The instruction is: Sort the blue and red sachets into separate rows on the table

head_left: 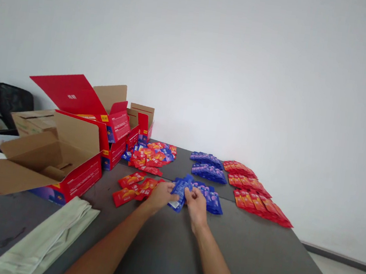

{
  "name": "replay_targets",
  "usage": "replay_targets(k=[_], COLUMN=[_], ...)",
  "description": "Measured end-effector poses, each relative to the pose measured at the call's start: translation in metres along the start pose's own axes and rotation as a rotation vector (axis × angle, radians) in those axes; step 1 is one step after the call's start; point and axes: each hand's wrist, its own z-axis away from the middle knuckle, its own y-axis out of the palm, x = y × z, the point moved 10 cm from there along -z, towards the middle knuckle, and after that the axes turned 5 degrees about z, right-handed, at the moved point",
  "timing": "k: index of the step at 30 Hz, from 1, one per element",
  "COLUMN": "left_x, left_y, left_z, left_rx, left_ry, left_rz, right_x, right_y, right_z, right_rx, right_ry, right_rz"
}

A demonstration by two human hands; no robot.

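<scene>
Above the dark table, a blue packet [181, 190] is gripped from both sides, tilted slightly. My left hand [163, 195] pinches its left edge, and my right hand [196, 203] has thumb and fingers closed on its right edge. Just behind my right hand lies a row of overlapping blue packets [213, 201], partly covered by the hands. Close to my left hand are several loose red packets [127, 194]. Farther back sits a mixed heap of red and blue packets [152, 154].
Two more blue rows [209, 172] lie farther back. On the right are red packet rows [258, 202]. An open red carton [79, 176] stands at left, with stacked cartons [119, 124] behind. A folded pale green cloth [52, 232] lies on the table [160, 260]. Chairs [14, 101] stand beyond.
</scene>
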Motion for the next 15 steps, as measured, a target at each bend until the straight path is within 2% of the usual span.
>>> replay_targets(k=[3, 6, 8, 15], left_x=[0.003, 0.015, 0.023, 0.033], left_y=[0.018, 0.041, 0.048, 0.04], left_z=[0.002, 0.008, 0.011, 0.008], left_rx=[0.012, 0.132, 0.182, 0.082], left_ry=[-0.016, -0.094, -0.131, -0.16], left_rz=[0.056, 0.06, 0.063, 0.042], right_x=[-0.006, -0.01, -0.012, -0.009], right_y=[-0.018, -0.034, -0.037, -0.034], right_z=[0.005, 0.008, 0.01, 0.02], right_rx=[-0.045, -0.098, -0.105, -0.112], right_ry=[0.03, 0.035, 0.035, 0.004], right_rz=[0.075, 0.075, 0.074, 0.155])
